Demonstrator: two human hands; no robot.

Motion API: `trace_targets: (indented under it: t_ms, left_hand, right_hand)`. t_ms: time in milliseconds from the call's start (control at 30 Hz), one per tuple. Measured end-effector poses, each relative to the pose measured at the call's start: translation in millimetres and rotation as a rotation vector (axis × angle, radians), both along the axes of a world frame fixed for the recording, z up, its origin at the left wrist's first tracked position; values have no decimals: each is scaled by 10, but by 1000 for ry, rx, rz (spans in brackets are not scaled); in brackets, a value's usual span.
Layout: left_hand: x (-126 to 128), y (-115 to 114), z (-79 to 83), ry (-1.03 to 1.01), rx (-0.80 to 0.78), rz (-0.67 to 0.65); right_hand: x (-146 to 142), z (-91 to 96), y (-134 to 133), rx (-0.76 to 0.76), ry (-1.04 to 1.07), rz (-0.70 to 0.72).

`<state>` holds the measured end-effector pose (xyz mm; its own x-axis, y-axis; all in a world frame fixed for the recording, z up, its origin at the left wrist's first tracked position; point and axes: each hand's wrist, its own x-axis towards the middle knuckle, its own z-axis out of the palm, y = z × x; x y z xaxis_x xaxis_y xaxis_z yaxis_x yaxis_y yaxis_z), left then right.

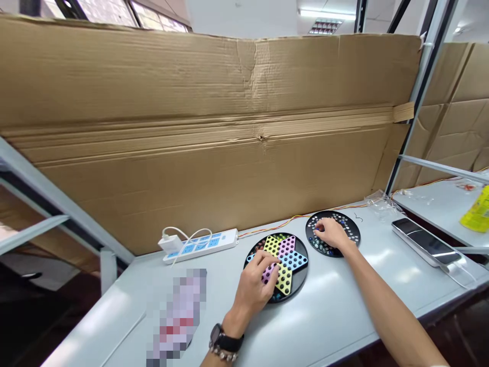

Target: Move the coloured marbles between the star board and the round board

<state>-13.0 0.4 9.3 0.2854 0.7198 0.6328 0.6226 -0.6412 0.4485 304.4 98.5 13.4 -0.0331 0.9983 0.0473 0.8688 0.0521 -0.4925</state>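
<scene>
A round black Chinese checkers board lies on the table, its star patterned in yellow, pink and blue with rows of holes. My left hand rests over the left side of the star, fingers curled and thumb close to the index finger; what they hold, if anything, is hidden. To the right is a round black tray with many small marbles spread in it. Over this tray my right hand pinches thumb and index finger together, with a dark blue marble at the fingertips. More marbles sit along the board's rim, partly covered.
Behind the boards, a white power strip with a plugged-in charger lies by the cardboard wall. A phone lies at the right with a cable. A blurred-out item is at the left. Metal posts frame both sides.
</scene>
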Motion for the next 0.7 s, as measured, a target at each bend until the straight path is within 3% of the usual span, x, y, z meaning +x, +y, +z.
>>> trace_targets:
  t_ms: [100,233,367,700]
  left_hand:
    - [-3,10,-12,-2,21,28]
    - [-17,26,-33,9,6,94]
    - [-30,25,-32,13,3,133]
    - [-29,17,-24,11,-55,138]
  right_hand:
    - [-78,-63,6,105,69,69]
    - [-302,-135,-37,230,140,270]
    - [-558,-170,-147,195,47,449]
    - [-655,5,-251,89,-14,450]
